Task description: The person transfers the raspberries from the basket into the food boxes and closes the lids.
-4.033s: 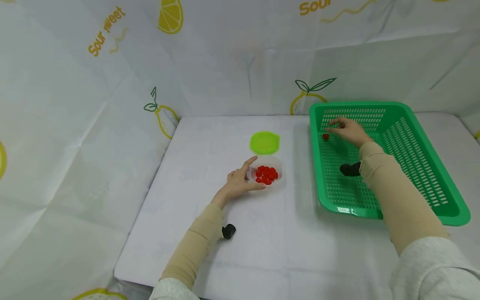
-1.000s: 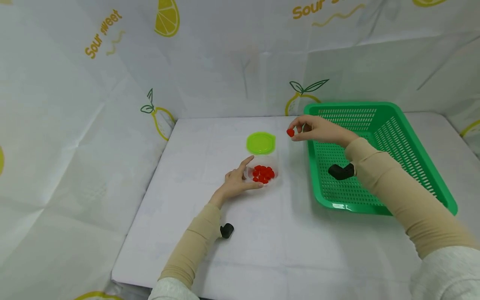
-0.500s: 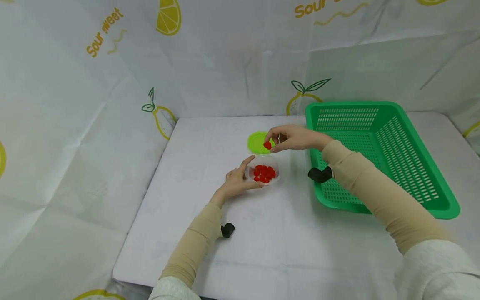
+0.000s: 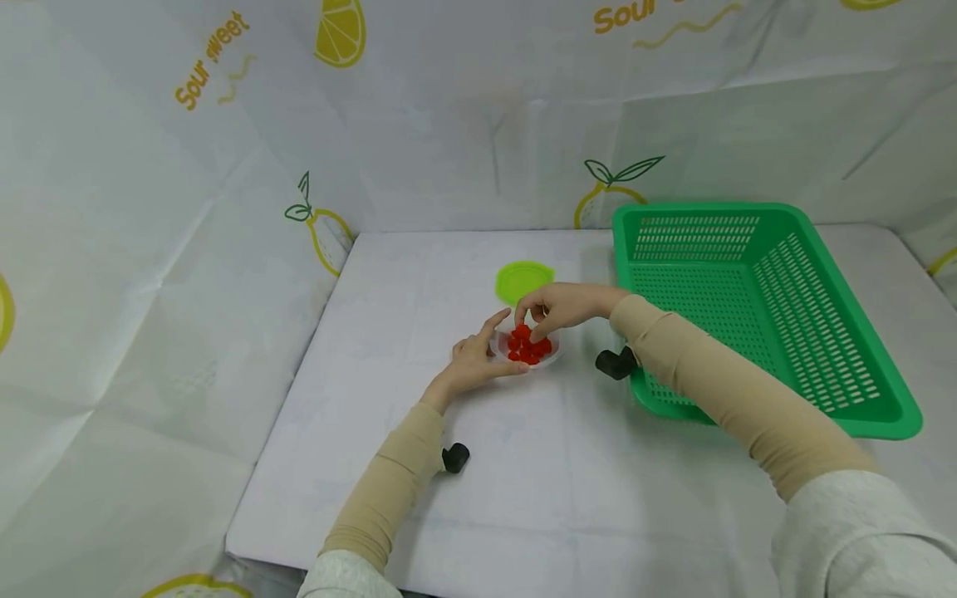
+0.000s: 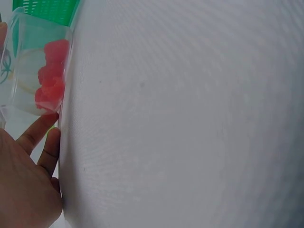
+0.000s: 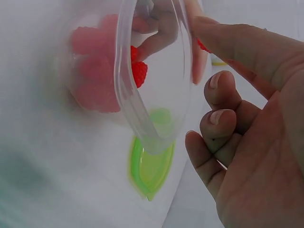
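A small clear plastic container (image 4: 554, 355) stands on the white table with several red raspberries (image 5: 53, 78) inside. My left hand (image 4: 471, 367) grips it from the left, with thumb and index finger spread along its near and far sides. My right hand (image 4: 574, 304) is over the container's opening, palm side down. Between its thumb and forefinger it pinches a raspberry (image 6: 203, 45), mostly hidden by the thumb in the right wrist view. The remaining fingers of that hand are loosely bent. Just behind the container lies a bright green lid (image 4: 519, 280), flat on the table.
A large green slotted basket (image 4: 703, 295) stands on the right side of the table, with my right forearm crossing over its near left corner. Black wrist cameras (image 4: 455, 458) stick out below both wrists. A white lemon-print sheet (image 4: 463, 124) hangs behind the table.
My right hand has taken the raspberry from the basket's far left corner, carried it left past the lid, and lowered it over the container. The left hand has kept its hold.
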{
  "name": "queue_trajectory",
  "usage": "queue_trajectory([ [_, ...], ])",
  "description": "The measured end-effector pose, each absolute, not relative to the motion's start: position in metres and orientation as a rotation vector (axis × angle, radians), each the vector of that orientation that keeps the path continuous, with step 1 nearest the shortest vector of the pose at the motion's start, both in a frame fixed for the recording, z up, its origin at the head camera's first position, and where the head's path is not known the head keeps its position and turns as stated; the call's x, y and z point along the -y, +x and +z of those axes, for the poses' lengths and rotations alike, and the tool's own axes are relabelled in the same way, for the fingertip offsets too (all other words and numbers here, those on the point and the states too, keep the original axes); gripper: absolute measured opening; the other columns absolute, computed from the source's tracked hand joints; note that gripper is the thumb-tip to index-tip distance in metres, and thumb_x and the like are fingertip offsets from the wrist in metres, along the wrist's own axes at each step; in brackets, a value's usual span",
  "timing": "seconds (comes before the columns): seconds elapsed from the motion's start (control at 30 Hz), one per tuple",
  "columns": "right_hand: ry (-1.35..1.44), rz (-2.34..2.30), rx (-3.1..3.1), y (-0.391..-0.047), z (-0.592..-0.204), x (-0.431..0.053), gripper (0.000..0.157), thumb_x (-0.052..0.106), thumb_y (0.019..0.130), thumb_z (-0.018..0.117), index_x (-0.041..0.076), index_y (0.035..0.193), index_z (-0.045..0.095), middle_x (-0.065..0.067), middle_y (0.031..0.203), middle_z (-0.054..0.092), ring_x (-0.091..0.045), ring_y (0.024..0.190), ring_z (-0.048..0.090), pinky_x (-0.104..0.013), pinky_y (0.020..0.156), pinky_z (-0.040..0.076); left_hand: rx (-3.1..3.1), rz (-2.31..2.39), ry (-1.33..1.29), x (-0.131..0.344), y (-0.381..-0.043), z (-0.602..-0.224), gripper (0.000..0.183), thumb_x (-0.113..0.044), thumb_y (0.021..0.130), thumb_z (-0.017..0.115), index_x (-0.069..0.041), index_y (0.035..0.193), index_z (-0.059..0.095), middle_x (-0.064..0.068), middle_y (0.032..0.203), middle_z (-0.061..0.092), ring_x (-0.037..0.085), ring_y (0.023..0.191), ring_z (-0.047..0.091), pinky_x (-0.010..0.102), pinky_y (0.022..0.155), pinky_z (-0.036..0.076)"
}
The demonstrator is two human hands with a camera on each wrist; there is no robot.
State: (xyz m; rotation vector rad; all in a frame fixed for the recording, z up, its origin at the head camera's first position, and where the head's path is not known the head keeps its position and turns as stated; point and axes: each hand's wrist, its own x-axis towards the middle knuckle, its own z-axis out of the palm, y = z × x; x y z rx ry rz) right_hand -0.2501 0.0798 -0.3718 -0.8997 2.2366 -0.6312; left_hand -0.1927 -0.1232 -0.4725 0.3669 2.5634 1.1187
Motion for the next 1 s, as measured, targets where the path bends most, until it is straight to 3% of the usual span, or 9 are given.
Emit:
queue_trajectory([
  [0.37,-0.949,-0.528,-2.257,-0.2421,-0.3774,-0.0745,0.019,0.016,0.084,0.065,0.016,0.103,0.063,-0.004,0.082,0.054,-0.017,0.08,0.05,-0.024,0.066,0.043,-2.569,1.128,0.366,0.1224,-0.1925,-0.4707,0.091,-0.059,0.071,0.07,-0.056,0.139,0.011,0.001,0.128,0.05,0.022,0.106,0.044,0.053,0.102,0.023],
  [0.83,-0.897,-0.529,-2.245,-0.244,-0.3807,-0.0743,0.017,0.018,0.085,0.064,0.014,0.102,0.064,-0.003,0.08,0.053,-0.017,0.078,0.048,-0.024,0.064,0.042,-2.565,1.143,0.388,0.1227,-0.1935,-0.4716,0.092,-0.056,0.072,0.071,-0.052,0.142,0.012,0.0,0.129,0.051,0.019,0.102,0.047,0.05,0.106,0.016],
  [1.0,-0.91,-0.548,-2.232,-0.2419,-0.3786,-0.0748,0.017,0.017,0.086,0.064,0.013,0.102,0.064,-0.003,0.08,0.052,-0.017,0.078,0.047,-0.025,0.065,0.041,-2.557,1.13,0.369,0.1255,-0.192,-0.4709,0.096,-0.059,0.07,0.071,-0.059,0.139,0.003,0.001,0.116,0.054,0.018,0.102,0.045,0.051,0.105,0.019],
])
